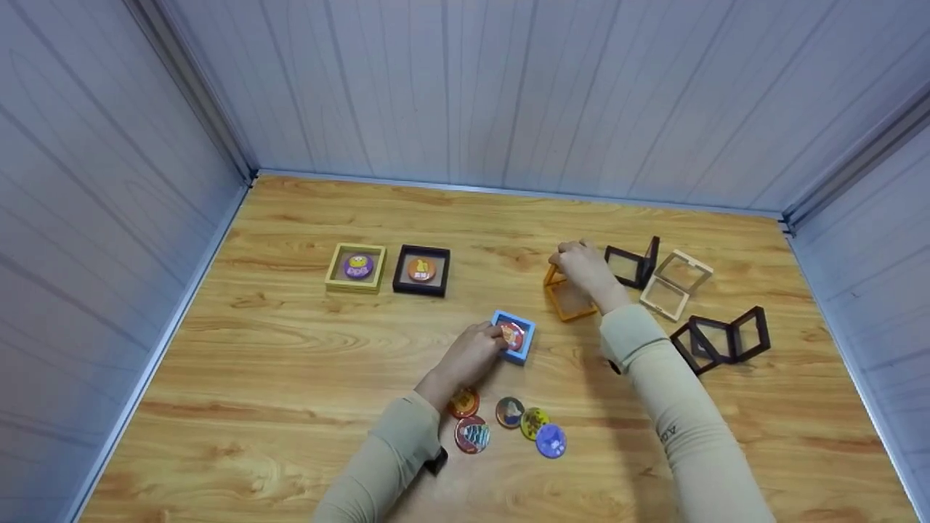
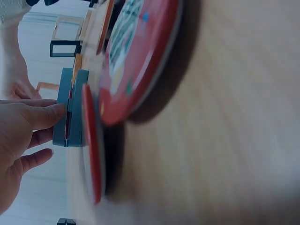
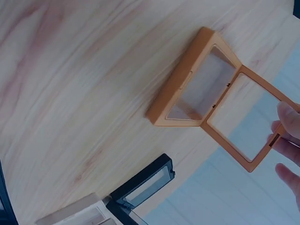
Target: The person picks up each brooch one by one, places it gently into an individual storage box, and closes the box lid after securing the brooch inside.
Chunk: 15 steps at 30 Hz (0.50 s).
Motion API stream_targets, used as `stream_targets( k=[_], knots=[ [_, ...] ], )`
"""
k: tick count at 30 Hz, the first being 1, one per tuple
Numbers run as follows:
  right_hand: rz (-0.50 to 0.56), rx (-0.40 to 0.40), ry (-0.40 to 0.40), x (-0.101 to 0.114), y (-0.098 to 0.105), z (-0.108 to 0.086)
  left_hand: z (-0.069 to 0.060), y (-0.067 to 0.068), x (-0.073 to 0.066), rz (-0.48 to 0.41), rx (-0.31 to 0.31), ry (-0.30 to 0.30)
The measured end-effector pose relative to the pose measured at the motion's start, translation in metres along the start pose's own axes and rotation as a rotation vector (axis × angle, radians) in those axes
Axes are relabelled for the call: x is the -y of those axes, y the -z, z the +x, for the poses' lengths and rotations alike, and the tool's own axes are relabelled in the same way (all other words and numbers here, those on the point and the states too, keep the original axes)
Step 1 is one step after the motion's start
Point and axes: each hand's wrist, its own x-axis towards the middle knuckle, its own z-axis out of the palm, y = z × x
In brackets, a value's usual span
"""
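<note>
My left hand grips the left edge of a small blue display frame. A red round badge shows inside that frame, partly covered by my fingertips. Viewed from the left wrist, the blue frame has two halves with a thin red line between them. Farther right, my right hand pinches the raised lid of an orange display frame. In the right wrist view the orange frame stands unfolded, and thumb and fingers hold the lid's outer edge.
Several loose round badges lie near my left forearm. A yellow frame and a black frame, each with a badge, sit at the back left. Unfolded black frames and a cream frame lie at right. Walls enclose the table.
</note>
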Motion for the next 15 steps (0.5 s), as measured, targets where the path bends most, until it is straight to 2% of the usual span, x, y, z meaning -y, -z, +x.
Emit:
stream_targets(
  k=[1,2,3,5,6,8,11,15],
  knots=[
    [0.014,0.0,-0.019,-0.009,-0.007,0.0,0.0,0.001,0.001,0.002,0.002,0.006],
    [0.017,-0.005,-0.029,-0.008,-0.006,-0.002,0.001,0.001,0.003,0.005,0.007,0.014],
    [-0.031,0.028,-0.066,0.015,0.011,-0.003,0.001,0.002,0.004,0.0,0.014,0.023],
    [-0.221,0.105,-0.134,0.068,0.052,-0.005,0.002,0.003,0.007,-0.026,0.037,0.049],
    [-0.209,0.093,-0.147,0.09,0.069,-0.008,0.002,0.004,0.008,-0.039,0.05,0.062],
    [-0.17,0.081,-0.153,0.116,0.09,-0.015,0.002,0.005,0.011,-0.066,0.071,0.083],
    [-0.1,0.063,-0.185,0.12,0.093,-0.02,0.002,0.006,0.015,-0.103,0.073,0.09],
    [-0.075,0.025,-0.211,0.113,0.083,-0.024,0.001,0.007,0.021,-0.107,0.05,0.077]
  ],
)
